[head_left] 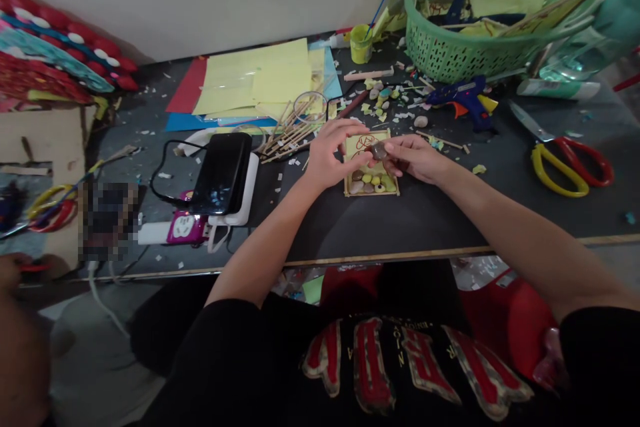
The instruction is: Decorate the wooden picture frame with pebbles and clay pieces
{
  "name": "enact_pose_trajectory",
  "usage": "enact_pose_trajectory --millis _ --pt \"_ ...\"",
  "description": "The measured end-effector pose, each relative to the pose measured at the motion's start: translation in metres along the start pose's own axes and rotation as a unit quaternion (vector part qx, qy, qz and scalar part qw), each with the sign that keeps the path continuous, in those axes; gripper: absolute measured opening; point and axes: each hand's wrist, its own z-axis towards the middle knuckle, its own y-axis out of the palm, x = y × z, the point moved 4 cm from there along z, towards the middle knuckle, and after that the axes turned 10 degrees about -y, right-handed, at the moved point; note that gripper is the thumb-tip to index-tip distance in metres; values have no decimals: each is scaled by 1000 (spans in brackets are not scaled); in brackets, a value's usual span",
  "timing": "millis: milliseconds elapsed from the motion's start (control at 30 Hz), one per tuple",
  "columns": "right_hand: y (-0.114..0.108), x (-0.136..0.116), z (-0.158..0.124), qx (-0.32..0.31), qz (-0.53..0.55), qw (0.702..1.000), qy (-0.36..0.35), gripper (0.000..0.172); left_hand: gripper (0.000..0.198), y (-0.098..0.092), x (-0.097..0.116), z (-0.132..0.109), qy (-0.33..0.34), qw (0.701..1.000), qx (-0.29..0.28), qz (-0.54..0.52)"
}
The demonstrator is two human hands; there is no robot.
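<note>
A dark brown pebble (379, 151) sits between the thumb and fingers of my right hand (419, 157), just above a small stick-edged frame (374, 195). The frame lies on the dark table with a yellow backing and red line drawing at its top. Yellow, brown and pale pebbles (367, 179) fill its lower part. My left hand (330, 155) curves around the frame's upper left, its fingers apart and its thumb tip close to the pebble. Whether that thumb touches the pebble, I cannot tell.
Wooden sticks (287, 133), paper sheets (255, 83) and a phone (223, 170) on a white block lie to the left. Behind are loose pebbles (383, 97), a paint cup (361, 47) and a green basket (450, 47). A blue glue gun (463, 97) and scissors (560, 153) lie right. Another person's hand (13, 270) shows far left.
</note>
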Motion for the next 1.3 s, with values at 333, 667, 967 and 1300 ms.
enact_pose_trajectory --millis 333,667,967,1300 --pt "0 -2 -1 26 4 999 -22 36 31 5 2 3 -15 999 -18 -41" --pt "-1 2 -1 16 0 1000 -9 37 31 7 2 3 -20 999 -13 -42" --pt "-3 4 2 134 10 989 57 39 29 14 1 0 -45 996 -19 -69" --pt "-5 6 2 155 -18 984 88 25 28 22 -1 -3 -61 994 -69 -55"
